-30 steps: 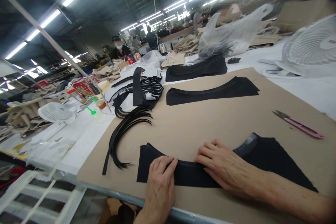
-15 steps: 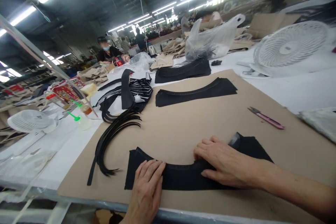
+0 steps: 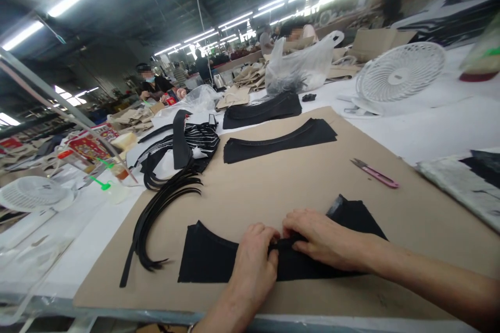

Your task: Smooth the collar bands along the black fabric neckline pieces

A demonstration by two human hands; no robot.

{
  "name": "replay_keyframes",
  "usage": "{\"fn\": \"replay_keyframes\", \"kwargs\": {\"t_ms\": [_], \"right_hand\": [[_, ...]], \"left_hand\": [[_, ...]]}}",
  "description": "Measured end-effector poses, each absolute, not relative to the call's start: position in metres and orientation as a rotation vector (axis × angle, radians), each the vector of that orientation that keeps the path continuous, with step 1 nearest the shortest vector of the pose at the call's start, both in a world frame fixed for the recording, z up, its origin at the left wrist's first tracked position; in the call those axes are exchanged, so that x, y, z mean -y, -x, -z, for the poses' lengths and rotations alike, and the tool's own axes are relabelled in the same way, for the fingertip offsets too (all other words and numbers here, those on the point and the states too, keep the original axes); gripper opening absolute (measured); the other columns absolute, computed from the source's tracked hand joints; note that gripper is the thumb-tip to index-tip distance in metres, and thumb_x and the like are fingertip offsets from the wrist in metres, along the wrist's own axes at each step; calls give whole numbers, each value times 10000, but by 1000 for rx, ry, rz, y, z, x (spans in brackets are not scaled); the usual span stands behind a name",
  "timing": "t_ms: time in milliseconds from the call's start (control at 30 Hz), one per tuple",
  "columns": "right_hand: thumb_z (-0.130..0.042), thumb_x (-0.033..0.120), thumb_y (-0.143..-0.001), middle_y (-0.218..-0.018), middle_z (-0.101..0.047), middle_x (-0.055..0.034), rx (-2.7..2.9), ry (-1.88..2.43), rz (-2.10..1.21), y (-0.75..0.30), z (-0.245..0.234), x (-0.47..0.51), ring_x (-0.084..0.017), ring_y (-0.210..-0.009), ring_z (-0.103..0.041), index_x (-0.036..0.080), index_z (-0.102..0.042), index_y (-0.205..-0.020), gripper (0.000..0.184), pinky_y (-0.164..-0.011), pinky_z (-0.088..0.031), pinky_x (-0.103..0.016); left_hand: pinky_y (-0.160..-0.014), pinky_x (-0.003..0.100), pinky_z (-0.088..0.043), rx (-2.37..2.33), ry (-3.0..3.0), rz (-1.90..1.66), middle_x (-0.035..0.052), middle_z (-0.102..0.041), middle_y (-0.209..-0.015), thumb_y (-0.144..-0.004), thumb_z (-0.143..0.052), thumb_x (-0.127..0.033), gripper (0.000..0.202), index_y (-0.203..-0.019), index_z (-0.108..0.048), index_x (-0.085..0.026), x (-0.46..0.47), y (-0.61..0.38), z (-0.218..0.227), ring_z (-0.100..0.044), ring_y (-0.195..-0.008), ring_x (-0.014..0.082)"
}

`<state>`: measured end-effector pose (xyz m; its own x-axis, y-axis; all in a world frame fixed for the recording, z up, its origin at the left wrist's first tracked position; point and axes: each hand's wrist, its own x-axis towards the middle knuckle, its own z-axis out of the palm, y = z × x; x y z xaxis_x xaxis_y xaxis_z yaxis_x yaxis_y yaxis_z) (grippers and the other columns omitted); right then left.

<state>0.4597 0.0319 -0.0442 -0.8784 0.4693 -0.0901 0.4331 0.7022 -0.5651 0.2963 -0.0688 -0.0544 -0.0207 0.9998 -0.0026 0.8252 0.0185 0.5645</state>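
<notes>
A curved black fabric piece point(image 3: 207, 260) lies on a brown cardboard sheet point(image 3: 281, 182) at the table's near edge. My left hand point(image 3: 253, 265) and my right hand point(image 3: 320, 239) meet at the middle of its upper edge. Both hands have their fingers curled and pinch the fabric where a black strip runs along that edge. The fabric's right end point(image 3: 351, 213) sticks out beyond my right hand.
A bundle of thin curved black strips point(image 3: 160, 208) lies to the left. Stacks of black pieces point(image 3: 277, 140) sit farther back. Pink thread snips point(image 3: 375, 173) lie at the right. A white fan point(image 3: 398, 73) and plastic bag point(image 3: 300, 62) stand behind. Other people work at distant tables.
My left hand slid right along the fabric and both hands went from lying flat to pinching its upper edge together. The view shifted to the right.
</notes>
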Motion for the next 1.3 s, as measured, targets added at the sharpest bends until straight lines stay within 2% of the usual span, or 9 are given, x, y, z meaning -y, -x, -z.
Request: {"fn": "replay_keyframes", "kwargs": {"t_ms": [267, 433, 567, 700, 767, 867, 967, 1133, 1300], "right_hand": [[-539, 28, -744, -900, -600, -20, 2758, 629, -993, -467, 55, -37, -170, -880, -578, 193, -634, -859, 222, -801, -426, -270], [-540, 38, -817, -912, -584, -17, 2701, 537, -1013, -474, 57, -37, -166, -893, -565, 202, -644, -910, 215, -815, -429, -274], [-510, 71, -888, -905, -596, -30, 2736, 397, -885, -478, 58, -37, -168, -893, -546, 179, -638, -900, 168, -815, -416, -281], [-413, 100, -953, -865, -591, -46, 2800, 232, -657, -482, 61, -37, -173, -838, -507, 165, -632, -891, 237, -783, -392, -307], [-389, 96, -956, -860, -586, -55, 2835, 172, -556, -483, 64, -37, -181, -810, -485, 158, -628, -900, 253, -755, -381, -322], [-383, 88, -954, -886, -584, -59, 2870, 163, -480, -485, 66, -34, -187, -808, -475, 159, -615, -917, 245, -739, -373, -330], [-396, 77, -948, -888, -573, -53, 2908, 203, -480, -488, 64, -29, -188, -815, -492, 166, -600, -919, 225, -744, -381, -326], [-572, 124, -874, -1031, -555, -50, 2789, 449, -675, -494, 55, -24, -200, -938, -512, 192, -566, -1065, 203, -825, -402, -324], [-687, 246, -799, -956, -569, -43, 2851, 554, -645, -497, 42, -29, -231, -920, -504, 187, -565, -962, 212, -822, -381, -383]], "left_hand": [[-756, 320, -468, -1918, -1843, -487, 15, -631, -822, -642, -480, 41, 348, -801, -664, -208, 56, -301, 47, -597, -831, 197], [-758, 300, -485, -1948, -1946, -457, 14, -639, -835, -737, -469, 38, 365, -853, -687, -232, 61, -306, 47, -611, -839, 186], [-668, 307, -512, -2015, -2291, -464, 46, -648, -814, -820, -399, -2, 357, -925, -679, -196, 80, -315, 71, -616, -764, 202], [-877, 360, -495, -2126, -2679, -738, 117, -672, -1123, -761, -328, 37, 543, -1231, -565, -99, 106, -314, 103, -613, -1037, 235], [-952, 347, -464, -2044, -2798, -639, 107, -614, -1270, -761, -367, 5, 580, -1320, -494, -88, 114, -306, 110, -550, -1181, 223], [-978, 348, -454, -1852, -2895, -483, 93, -560, -1349, -748, -411, -36, 625, -1371, -435, -77, 120, -292, 106, -507, -1249, 212], [-1004, 369, -433, -1815, -2772, -556, 79, -597, -1306, -774, -406, -31, 624, -1392, -408, -121, 122, -286, 99, -541, -1213, 191], [-928, 391, -467, -1957, -2317, -812, 56, -682, -1107, -897, -482, -153, 375, -1257, -546, -239, 115, -293, 89, -607, -1062, 204], [-856, 412, -474, -2016, -1992, -768, 52, -650, -1033, -794, -605, -109, 369, -1141, -614, -236, 89, -316, 71, -583, -979, 237]]}}
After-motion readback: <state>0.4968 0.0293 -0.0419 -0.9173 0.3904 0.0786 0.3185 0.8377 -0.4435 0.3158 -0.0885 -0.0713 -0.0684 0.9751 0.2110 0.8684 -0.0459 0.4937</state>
